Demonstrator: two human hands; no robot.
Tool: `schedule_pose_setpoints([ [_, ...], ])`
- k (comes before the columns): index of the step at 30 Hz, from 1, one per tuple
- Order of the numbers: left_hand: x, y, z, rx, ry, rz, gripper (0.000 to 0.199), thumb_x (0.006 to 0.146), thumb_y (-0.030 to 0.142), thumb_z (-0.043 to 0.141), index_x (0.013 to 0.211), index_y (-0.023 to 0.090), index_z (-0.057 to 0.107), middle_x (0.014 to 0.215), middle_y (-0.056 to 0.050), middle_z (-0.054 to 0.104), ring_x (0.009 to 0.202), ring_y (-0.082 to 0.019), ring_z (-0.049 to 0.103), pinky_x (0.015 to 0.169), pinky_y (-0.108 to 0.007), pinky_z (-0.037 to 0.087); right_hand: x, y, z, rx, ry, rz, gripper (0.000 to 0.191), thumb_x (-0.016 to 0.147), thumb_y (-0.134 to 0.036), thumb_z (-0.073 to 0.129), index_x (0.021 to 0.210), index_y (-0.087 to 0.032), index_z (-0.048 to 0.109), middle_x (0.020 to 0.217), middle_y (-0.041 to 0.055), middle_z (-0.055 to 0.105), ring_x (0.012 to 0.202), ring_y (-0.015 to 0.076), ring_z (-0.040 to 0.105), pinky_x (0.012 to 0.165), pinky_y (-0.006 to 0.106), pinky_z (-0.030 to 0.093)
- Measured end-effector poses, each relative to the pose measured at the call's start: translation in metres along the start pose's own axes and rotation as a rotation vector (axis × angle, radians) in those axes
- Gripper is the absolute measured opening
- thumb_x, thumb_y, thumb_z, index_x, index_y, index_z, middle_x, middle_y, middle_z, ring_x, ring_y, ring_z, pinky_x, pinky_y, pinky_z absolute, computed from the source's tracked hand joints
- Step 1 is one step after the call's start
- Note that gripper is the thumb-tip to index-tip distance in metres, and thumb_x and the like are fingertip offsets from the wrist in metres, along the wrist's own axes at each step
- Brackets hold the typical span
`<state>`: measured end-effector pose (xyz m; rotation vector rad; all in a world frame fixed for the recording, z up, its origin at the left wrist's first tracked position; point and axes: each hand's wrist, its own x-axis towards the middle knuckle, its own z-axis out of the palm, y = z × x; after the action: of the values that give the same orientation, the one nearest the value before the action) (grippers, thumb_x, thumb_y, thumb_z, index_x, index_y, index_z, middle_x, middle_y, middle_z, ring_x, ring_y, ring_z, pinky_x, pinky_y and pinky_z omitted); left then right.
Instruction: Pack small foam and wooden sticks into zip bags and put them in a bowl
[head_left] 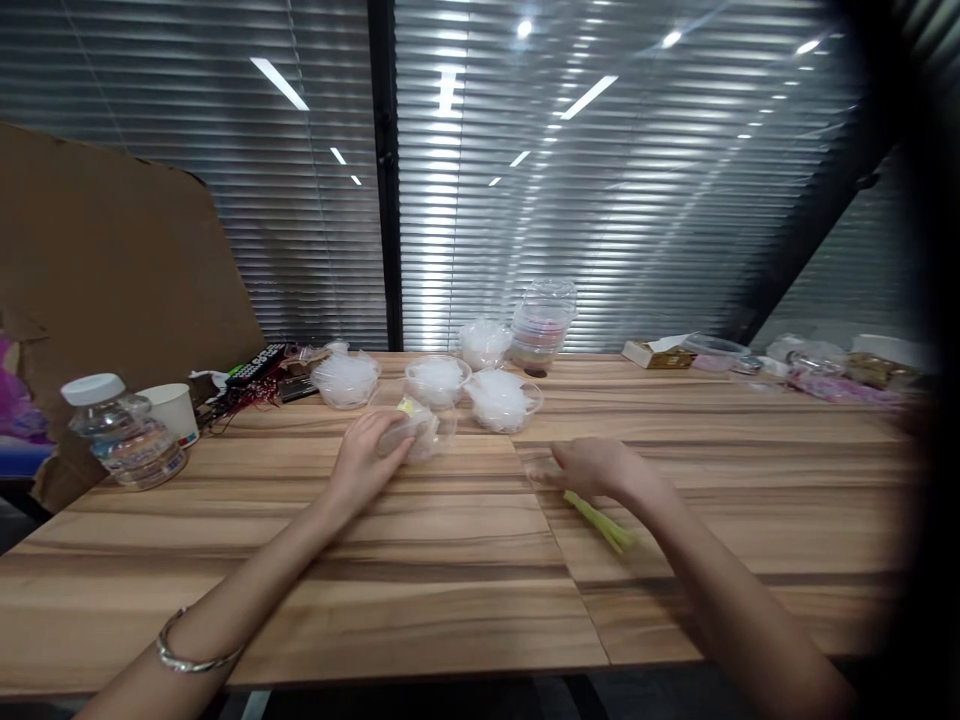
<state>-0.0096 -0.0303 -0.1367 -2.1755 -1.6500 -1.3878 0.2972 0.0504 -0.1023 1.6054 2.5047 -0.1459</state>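
Note:
At the middle of the table, my left hand (375, 450) is closed on the near left side of a clear plastic bowl (444, 438). Inside that bowl is something whitish with a bit of yellow, partly covered by my fingers. My right hand (592, 467), slightly blurred, is over the table to the right of the bowl with its fingers curled. A bundle of thin yellow-green strips (600, 522) sticks out from under its palm toward me, apparently in its grasp. Beyond my left hand stand several clear bowls (504, 400) filled with white, fluffy-looking translucent material.
A stack of clear containers (541, 325) stands at the back. On the left are a white-capped plastic bottle (127, 435), a paper cup (174, 412) and a black remote (256, 365) among wires. A small box (660, 352) and plastic packaging (840, 385) lie at the back right.

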Motion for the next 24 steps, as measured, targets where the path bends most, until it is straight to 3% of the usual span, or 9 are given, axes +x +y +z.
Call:
schedule_pose_setpoints([
  [3,0.001,-0.006,0.002,-0.053,0.039,-0.135,0.028,0.081,0.036,0.056,0.103,0.021,0.06,0.105,-0.005,0.065,0.099,-0.023,0.059,0.088,-0.034,0.044,-0.006,0.012,-0.003,-0.064,-0.07,0.015,0.053,0.065,-0.065,0.058,0.082,-0.015,0.065,0.083,0.0174,0.066,0.073,0.031,0.062,0.057,0.034,0.04],
  [6,0.002,-0.012,0.004,-0.104,0.059,-0.214,0.028,0.08,0.038,0.056,0.102,0.02,0.06,0.104,-0.004,0.065,0.099,-0.022,0.059,0.087,-0.032,0.044,-0.005,0.013,0.0,-0.093,-0.108,-0.047,0.037,0.06,-0.047,0.07,0.078,-0.015,0.065,0.081,0.0157,0.066,0.071,0.0299,0.062,0.055,0.032,0.038],
  [10,0.003,-0.018,0.006,-0.097,0.05,-0.209,0.027,0.081,0.038,0.055,0.1,0.02,0.06,0.103,-0.005,0.065,0.098,-0.022,0.058,0.087,-0.033,0.043,0.002,0.009,0.01,-0.079,-0.16,-0.146,0.021,0.055,-0.019,0.07,0.076,-0.015,0.065,0.078,0.0102,0.066,0.071,0.0254,0.061,0.054,0.028,0.036],
  [13,0.003,-0.023,0.008,-0.052,0.034,-0.163,0.025,0.082,0.035,0.053,0.099,0.019,0.061,0.101,-0.006,0.063,0.098,-0.022,0.057,0.09,-0.035,0.042,0.009,0.006,0.013,0.082,-0.118,-0.355,0.02,0.066,-0.013,0.058,0.085,-0.019,0.062,0.08,0.0047,0.064,0.069,0.0188,0.058,0.054,0.025,0.036],
  [15,0.003,-0.025,0.009,-0.031,0.025,-0.135,0.025,0.083,0.034,0.052,0.1,0.019,0.061,0.103,-0.006,0.059,0.102,-0.022,0.054,0.094,-0.036,0.04,0.013,0.003,0.011,0.212,0.018,-0.492,0.018,0.075,-0.013,0.05,0.089,-0.02,0.059,0.084,0.0039,0.062,0.071,0.0165,0.056,0.059,0.025,0.039],
  [17,0.002,-0.024,0.009,-0.01,0.033,-0.128,0.027,0.083,0.034,0.052,0.105,0.021,0.06,0.11,-0.007,0.054,0.109,-0.022,0.051,0.099,-0.037,0.037,0.018,0.002,0.006,0.308,0.227,-0.534,0.02,0.082,-0.015,0.041,0.094,-0.02,0.057,0.092,0.0048,0.058,0.077,0.0161,0.055,0.068,0.026,0.041],
  [21,0.002,-0.014,0.005,0.095,0.101,-0.109,0.039,0.081,0.034,0.056,0.119,0.024,0.054,0.131,-0.009,0.035,0.125,-0.026,0.036,0.105,-0.042,0.03,0.033,0.01,-0.001,0.437,0.656,-0.436,0.024,0.086,-0.016,0.037,0.103,-0.021,0.054,0.099,0.0068,0.053,0.087,0.0188,0.053,0.076,0.031,0.043],
  [24,0.001,-0.002,-0.001,0.253,0.172,0.051,0.044,0.078,0.035,0.061,0.12,0.026,0.055,0.142,-0.009,0.019,0.131,-0.032,0.023,0.106,-0.05,0.022,0.047,0.022,0.003,0.47,0.861,-0.387,0.031,0.086,-0.014,0.034,0.109,-0.021,0.055,0.101,0.0087,0.051,0.091,0.0211,0.052,0.076,0.032,0.044],
])
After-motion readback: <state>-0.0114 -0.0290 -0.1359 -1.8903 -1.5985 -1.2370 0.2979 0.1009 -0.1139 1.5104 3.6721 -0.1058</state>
